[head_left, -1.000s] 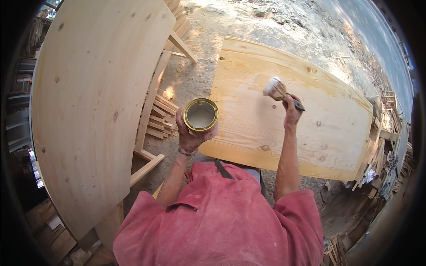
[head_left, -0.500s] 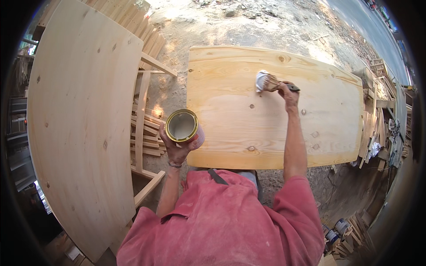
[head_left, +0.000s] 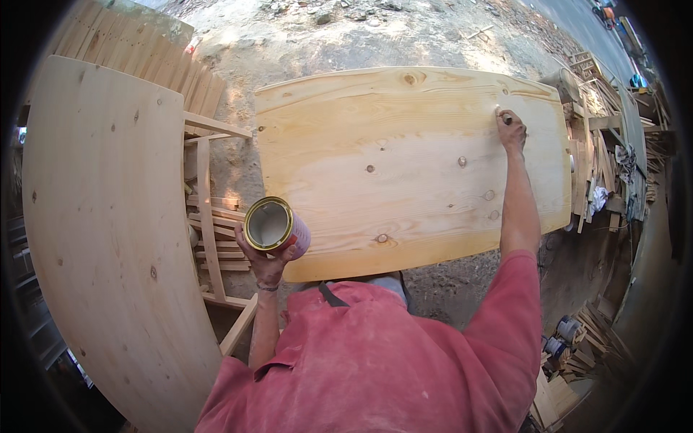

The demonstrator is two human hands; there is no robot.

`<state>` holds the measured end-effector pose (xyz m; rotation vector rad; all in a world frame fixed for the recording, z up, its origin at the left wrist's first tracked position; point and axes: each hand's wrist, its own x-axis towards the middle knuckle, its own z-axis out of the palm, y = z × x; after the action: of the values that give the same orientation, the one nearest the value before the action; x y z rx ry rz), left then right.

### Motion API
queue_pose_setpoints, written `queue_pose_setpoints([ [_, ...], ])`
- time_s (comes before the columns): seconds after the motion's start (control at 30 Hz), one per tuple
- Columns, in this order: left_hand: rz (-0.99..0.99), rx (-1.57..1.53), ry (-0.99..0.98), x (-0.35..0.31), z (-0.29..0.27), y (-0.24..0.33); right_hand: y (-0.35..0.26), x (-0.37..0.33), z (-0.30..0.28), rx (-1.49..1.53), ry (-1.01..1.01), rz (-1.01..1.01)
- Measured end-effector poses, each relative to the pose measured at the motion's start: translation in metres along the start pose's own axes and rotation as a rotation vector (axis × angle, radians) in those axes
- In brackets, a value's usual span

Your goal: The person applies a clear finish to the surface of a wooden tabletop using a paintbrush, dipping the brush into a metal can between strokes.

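My left hand [head_left: 264,261] is wrapped round a metal can [head_left: 300,234] with a gold rim, tilted so that the pale liquid inside shows. The can is at the near left corner of a light wooden panel [head_left: 419,195] with dark knots. Near the panel's far right part, my right hand [head_left: 512,133] grips a paintbrush [head_left: 507,119]. The dark end of its handle points up, and a little white shows beside the fingers; most of the bristles are hidden. The panel looks wetter and yellower along its far and left parts than in its middle.
A second large wooden panel [head_left: 101,216] stands close on my left, with a wooden frame [head_left: 206,216] and stacked strips beside it. Scrap wood [head_left: 595,159] is piled past the right end. Small cans [head_left: 569,328] lie among offcuts at lower right. Rubble covers the far ground.
My right hand has carried the paintbrush right and slightly farther away, over the panel's far right part. My left hand still holds the can. The whole view has shifted a little.
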<state>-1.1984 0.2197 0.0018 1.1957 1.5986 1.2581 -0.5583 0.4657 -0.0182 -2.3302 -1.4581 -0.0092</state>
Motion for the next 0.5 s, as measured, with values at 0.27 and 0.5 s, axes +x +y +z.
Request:
queue_pose_setpoints([
  [0.27, 0.008, 0.042, 0.018, 0.002, 0.01, 0.009, -0.233, -0.149, 0.067, 0.033, -0.191, -0.507],
  [0.5, -0.015, -0.07, 0.01, 0.016, 0.034, 0.03, -0.284, -0.159, 0.063, 0.963, -0.59, -0.188],
])
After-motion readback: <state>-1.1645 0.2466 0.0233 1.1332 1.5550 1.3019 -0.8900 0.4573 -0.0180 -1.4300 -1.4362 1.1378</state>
